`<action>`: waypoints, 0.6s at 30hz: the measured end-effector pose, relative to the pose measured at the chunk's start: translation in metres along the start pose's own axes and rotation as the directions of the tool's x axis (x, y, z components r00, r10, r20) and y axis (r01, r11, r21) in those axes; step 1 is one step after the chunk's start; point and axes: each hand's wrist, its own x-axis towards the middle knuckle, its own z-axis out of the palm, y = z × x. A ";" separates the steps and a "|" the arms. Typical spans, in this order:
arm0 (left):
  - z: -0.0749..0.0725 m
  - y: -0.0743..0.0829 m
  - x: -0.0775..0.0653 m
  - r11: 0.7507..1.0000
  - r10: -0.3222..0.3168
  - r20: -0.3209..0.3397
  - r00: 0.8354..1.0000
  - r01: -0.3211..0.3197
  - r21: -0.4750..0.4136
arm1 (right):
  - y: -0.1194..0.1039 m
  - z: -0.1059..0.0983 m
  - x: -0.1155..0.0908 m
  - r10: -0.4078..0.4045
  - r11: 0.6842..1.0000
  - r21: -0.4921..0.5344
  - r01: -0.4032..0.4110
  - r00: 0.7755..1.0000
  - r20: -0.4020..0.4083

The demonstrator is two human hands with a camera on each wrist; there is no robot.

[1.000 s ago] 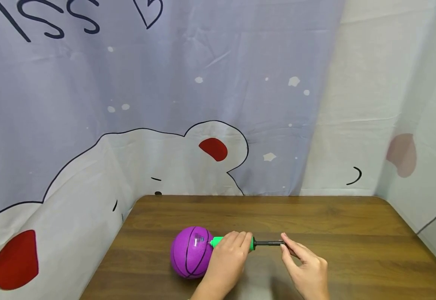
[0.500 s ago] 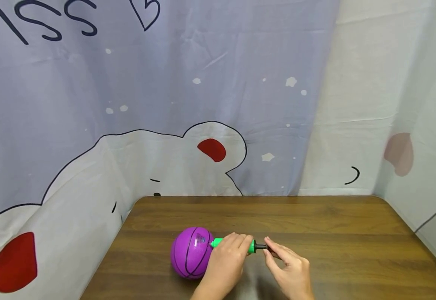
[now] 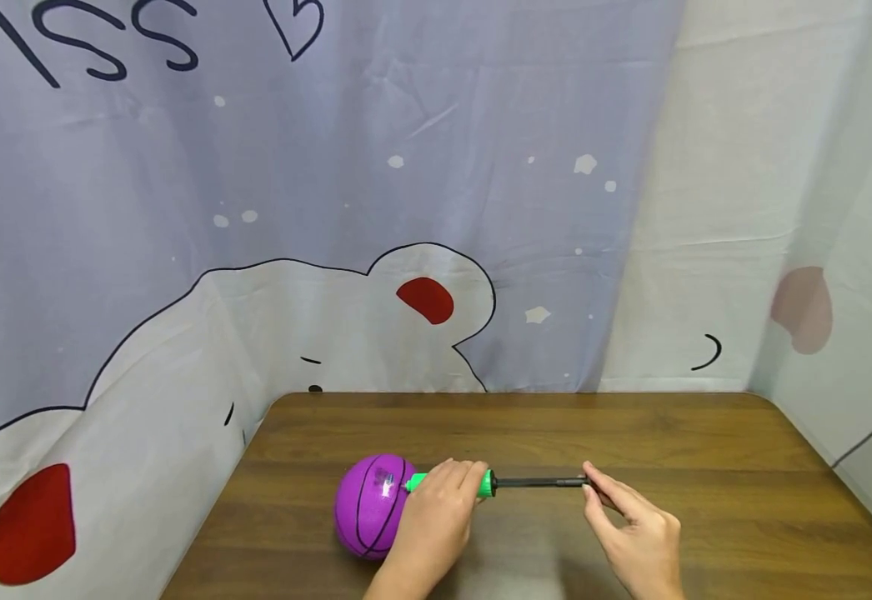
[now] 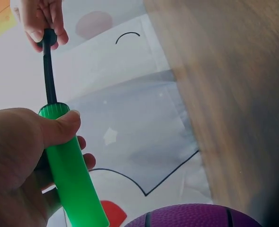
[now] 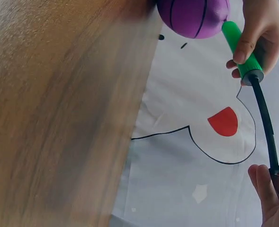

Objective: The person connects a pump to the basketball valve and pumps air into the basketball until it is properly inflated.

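A purple ball [image 3: 364, 512] with black seam lines sits at the near left of the table. The nozzle end of a green hand pump [image 3: 485, 483] meets its upper right side. My left hand [image 3: 436, 518] grips the green barrel, fingers wrapped round it and thumb along it in the left wrist view. A long stretch of black pump rod [image 3: 537, 482] shows out of the barrel. At the rod's far end my right hand [image 3: 637, 529] pinches the black handle [image 4: 48, 38] between thumb and fingers. In the right wrist view the ball [image 5: 194, 16] touches the pump's tip.
The wooden table [image 3: 706, 450] spreads behind and to the right of the hands. A printed curtain [image 3: 436, 150] hangs along its back edge, and a pale cloth [image 3: 841, 350] hangs at the right side.
First my right hand moved left, pushing the rod into the barrel. Now it is farther right and the rod is drawn out long. The ball and left hand have shifted slightly left.
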 end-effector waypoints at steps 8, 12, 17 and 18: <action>-0.002 0.001 -0.001 1.000 0.013 -0.021 1.000 -0.013 0.008 | -0.007 -0.001 -0.001 0.030 1.000 0.004 -0.030 0.999 0.018; -0.002 0.005 0.000 0.999 0.039 -0.040 0.998 -0.038 0.040 | -0.013 0.006 -0.004 0.051 0.998 0.027 -0.052 0.998 0.035; -0.001 0.014 0.004 0.995 0.068 -0.053 0.996 -0.064 0.081 | -0.021 0.020 -0.009 0.008 0.998 0.055 -0.009 1.000 0.022; -0.001 0.016 0.005 0.994 0.071 -0.049 0.996 -0.067 0.085 | -0.023 0.023 -0.011 -0.005 0.998 0.062 0.003 1.000 0.019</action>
